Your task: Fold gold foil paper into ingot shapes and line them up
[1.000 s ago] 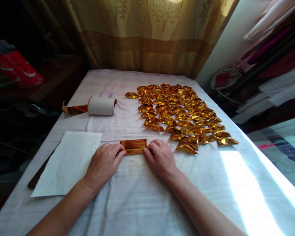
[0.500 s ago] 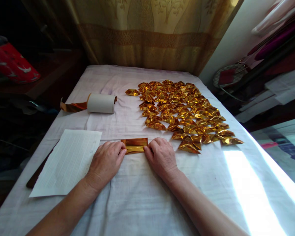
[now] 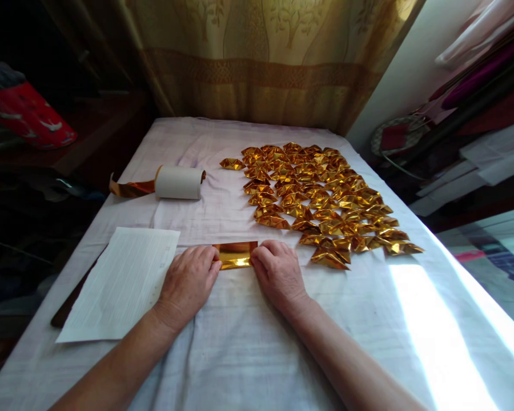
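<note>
A small rectangle of shiny gold foil paper [image 3: 236, 256] lies flat on the white cloth between my hands. My left hand [image 3: 189, 278] is closed at its left end, thumb and fingers pinching the edge. At the opposite end my right hand [image 3: 279, 272] grips the foil with curled fingers and thumb. Just beyond my right hand begin rows of folded gold foil ingots [image 3: 325, 214], pointed at both ends. One ingot [image 3: 232, 164] sits slightly apart at the far left of these rows.
A white sheet of printed paper [image 3: 120, 285] lies left of my left hand, over a dark flat object [image 3: 75, 297]. Behind it rests a pale cardboard roll [image 3: 179, 182] with a gold foil strip [image 3: 132, 188] trailing left. A curtain [image 3: 257, 68] hangs beyond the cloth-covered table [image 3: 248, 354].
Both hands keep their hold at the foil's ends. The foil's lower part looks flatter and brighter. The whole view has shifted slightly.
</note>
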